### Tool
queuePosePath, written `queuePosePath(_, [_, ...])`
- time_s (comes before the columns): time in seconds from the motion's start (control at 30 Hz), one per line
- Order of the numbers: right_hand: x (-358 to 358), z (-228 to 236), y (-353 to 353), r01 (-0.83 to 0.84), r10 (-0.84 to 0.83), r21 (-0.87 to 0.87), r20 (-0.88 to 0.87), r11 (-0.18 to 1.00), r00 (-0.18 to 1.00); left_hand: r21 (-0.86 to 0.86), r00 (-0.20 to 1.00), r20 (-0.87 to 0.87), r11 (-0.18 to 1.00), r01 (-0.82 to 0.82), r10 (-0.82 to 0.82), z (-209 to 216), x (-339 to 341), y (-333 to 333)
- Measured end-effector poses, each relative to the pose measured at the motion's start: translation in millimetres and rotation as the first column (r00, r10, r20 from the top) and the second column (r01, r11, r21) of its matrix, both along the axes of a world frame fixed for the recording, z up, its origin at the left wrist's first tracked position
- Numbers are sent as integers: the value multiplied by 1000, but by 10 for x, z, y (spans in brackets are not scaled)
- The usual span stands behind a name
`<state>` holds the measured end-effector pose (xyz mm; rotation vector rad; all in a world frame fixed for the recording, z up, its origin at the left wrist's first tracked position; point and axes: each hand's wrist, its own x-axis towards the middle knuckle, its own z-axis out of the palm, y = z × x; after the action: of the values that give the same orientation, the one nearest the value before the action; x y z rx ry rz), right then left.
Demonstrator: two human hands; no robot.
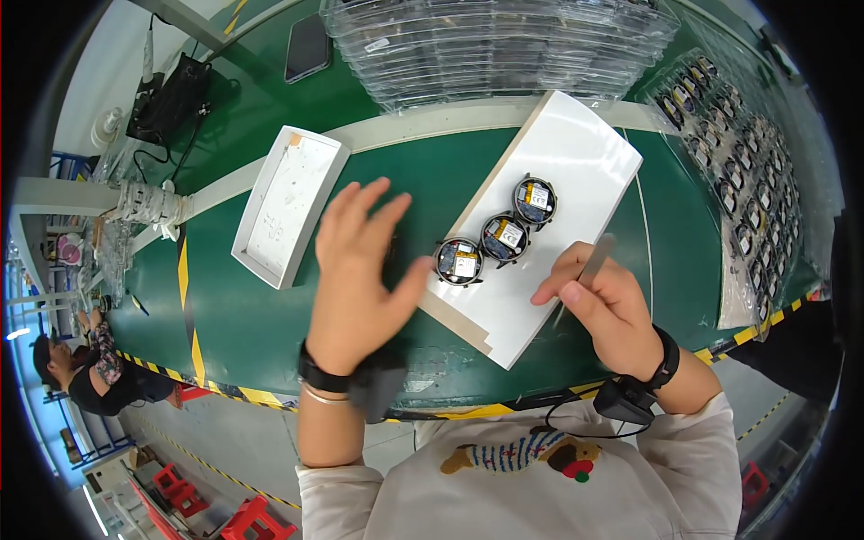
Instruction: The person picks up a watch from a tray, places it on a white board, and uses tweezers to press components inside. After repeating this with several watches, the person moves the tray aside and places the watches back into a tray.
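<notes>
As the head view looks down on a green worktable [243, 328], three round watches [505, 237] lie in a slanting row on a white board [598, 162], close together, their backs off and the inner parts with pale labels facing up. The left hand [354, 283] is open, fingers spread above the table, its thumb tip just beside the nearest watch; it grips nothing that shows. The right hand [610, 301] is over the board's right edge, thumb and fingers pinched around a thin metal tool [597, 259], whose lower end is partly hidden by the fingers and apart from the watches. Judging by how things lie, the work seems to be partway: all three watches are open, and none has a back cover fitted. Whether anything inside them is finished is too small to tell. At the far right, a clear plastic sheet of trays [733, 301] holds many more small watch pieces in rows, though how many of those are done or waiting cannot be told. Left of the board sits a shallow white box [301, 166] with marks inside; beyond are stacked clear trays [504, 58] and a dark phone [308, 47].
</notes>
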<state>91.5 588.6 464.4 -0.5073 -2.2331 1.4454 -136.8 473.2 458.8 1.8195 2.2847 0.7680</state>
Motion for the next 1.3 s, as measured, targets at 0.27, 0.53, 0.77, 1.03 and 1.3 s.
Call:
queuePosePath(0.27, [-26,-89,-119,23,-21,-626,11,779,1000,137,969,235,989,50,-81,-170,191,46])
queuePosePath(0.53, [-59,-99,-116,30,5,-724,46,689,999,85,320,947,985,-147,-34,61,260,-37])
queuePosePath(0.77, [-96,-166,-224,-85,205,-574,147,814,968,-74,259,964,996,55,57,-161,363,-19])
queuePosePath(1.03, [-95,-146,-208,-42,182,-565,193,824,964,-114,315,946,987,109,75,-299,395,17])
queuePosePath(1.3, [-82,-153,-171,-75,215,-574,181,816,960,-127,288,955,977,170,74,-283,372,24])
